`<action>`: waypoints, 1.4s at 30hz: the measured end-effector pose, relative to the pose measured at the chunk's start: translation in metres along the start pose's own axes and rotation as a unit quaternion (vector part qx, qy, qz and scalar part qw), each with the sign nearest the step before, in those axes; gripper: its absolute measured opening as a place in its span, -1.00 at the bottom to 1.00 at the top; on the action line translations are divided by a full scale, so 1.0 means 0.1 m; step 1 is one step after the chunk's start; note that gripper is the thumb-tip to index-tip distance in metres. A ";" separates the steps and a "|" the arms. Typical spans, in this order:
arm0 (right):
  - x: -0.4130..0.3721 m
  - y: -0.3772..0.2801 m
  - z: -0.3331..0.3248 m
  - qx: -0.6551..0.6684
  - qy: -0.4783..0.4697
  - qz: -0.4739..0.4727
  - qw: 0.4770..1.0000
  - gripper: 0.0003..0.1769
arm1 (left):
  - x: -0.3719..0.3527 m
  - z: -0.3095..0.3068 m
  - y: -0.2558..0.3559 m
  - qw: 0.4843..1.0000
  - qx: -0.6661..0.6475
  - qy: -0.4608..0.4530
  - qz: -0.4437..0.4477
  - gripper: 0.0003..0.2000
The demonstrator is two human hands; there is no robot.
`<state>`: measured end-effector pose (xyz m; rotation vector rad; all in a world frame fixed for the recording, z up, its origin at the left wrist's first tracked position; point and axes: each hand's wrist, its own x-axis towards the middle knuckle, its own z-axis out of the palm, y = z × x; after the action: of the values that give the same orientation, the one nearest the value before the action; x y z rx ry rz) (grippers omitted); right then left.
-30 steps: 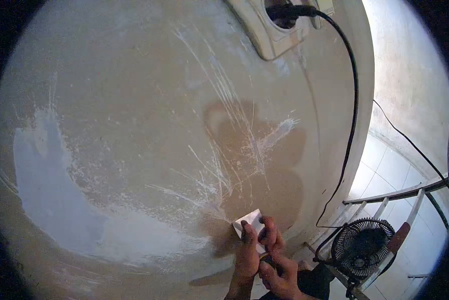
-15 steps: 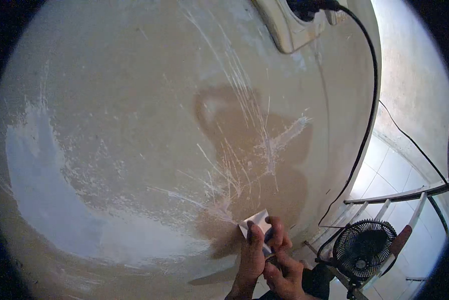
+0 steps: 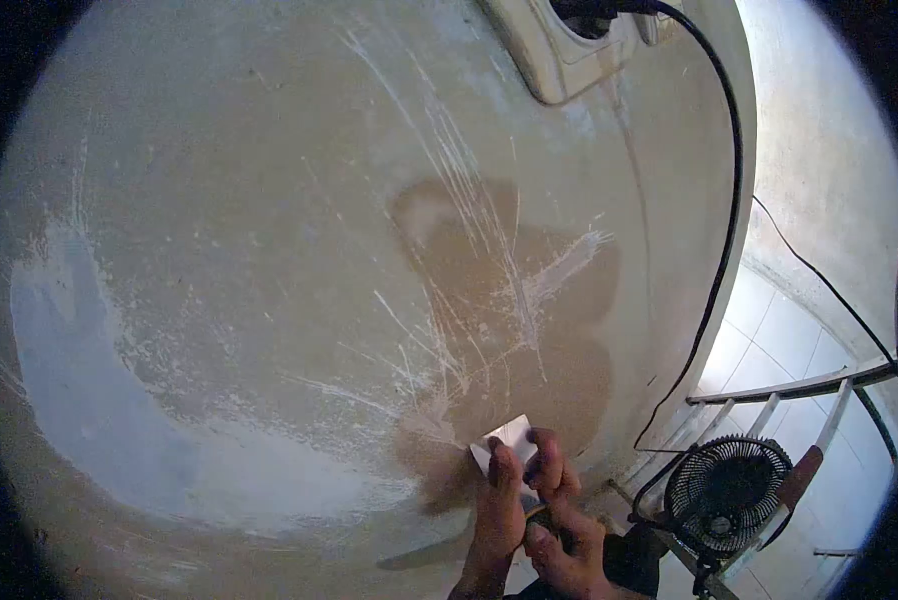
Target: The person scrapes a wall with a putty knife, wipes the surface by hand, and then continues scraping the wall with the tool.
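Note:
Low on the wall, both my hands grip one scraper [image 3: 510, 434] with a flat, shiny metal blade. My left hand [image 3: 497, 515] is closed, its thumb pressed along the blade. Around the dark handle, the fingers of my right hand [image 3: 567, 535] are wrapped, with some fingers up on the blade as well. The blade's front edge appears to touch the wall [image 3: 269, 250] at the lower end of a damp brown patch [image 3: 559, 370]. Pale scratches and a scraped mark [image 3: 569, 265] run through that patch. Part of the handle is hidden by my fingers.
A white-grey bare area [image 3: 69, 330] curves across the wall at left. A socket [image 3: 559, 75] at the top holds a plug with a black cable [image 3: 737, 150] hanging down. A black fan [image 3: 726, 490] sits by a metal ladder [image 3: 769, 415] over white floor tiles [image 3: 789, 310].
The view has shifted slightly, so the wall marks and socket sit a little further left. My hands keep the same grip on the scraper, at nearly the same spot on the wall.

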<state>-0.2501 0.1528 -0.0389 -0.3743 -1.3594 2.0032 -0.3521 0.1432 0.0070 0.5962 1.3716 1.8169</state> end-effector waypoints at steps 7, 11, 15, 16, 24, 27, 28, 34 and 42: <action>0.05 0.15 -0.09 -0.094 -0.046 -0.087 0.991 -0.61 | -0.02 -0.01 -0.03 0.998 -0.057 -0.022 -0.021 -0.37; 0.02 0.03 -0.03 -0.005 -0.035 -0.012 0.999 -0.53 | -0.06 0.05 0.02 1.000 0.000 0.025 -0.015 -0.36; 0.03 0.03 -0.02 -0.012 -0.036 0.003 0.999 -0.49 | -0.01 0.02 0.03 0.999 -0.027 -0.019 -0.017 -0.35; 0.05 0.01 -0.03 -0.044 -0.034 0.003 0.998 -0.49 | -0.01 0.03 0.02 0.999 -0.029 -0.017 -0.016 -0.35; 0.00 0.04 0.03 -0.051 0.015 -0.014 0.998 -0.60 | -0.02 0.06 0.03 0.999 -0.037 0.006 -0.020 -0.35; 0.02 0.01 0.02 -0.010 0.008 0.010 1.000 -0.62 | -0.02 0.01 -0.03 0.997 -0.077 -0.020 -0.026 -0.36; 0.01 0.02 0.01 -0.022 0.003 0.011 1.000 -0.64 | -0.01 0.02 -0.02 0.996 -0.078 -0.021 -0.027 -0.36; 0.01 -0.06 -0.03 0.018 -0.015 0.041 0.999 -0.64 | 0.01 0.02 -0.03 1.000 -0.030 -0.006 0.005 -0.39; 0.06 -0.18 -0.03 0.014 -0.007 -0.004 1.000 -0.69 | -0.03 0.16 0.03 0.998 -0.047 0.038 0.000 -0.39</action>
<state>-0.2461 0.1632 -0.0236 -0.3420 -1.3371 2.0198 -0.3393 0.1493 0.0146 0.4826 1.3266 1.9109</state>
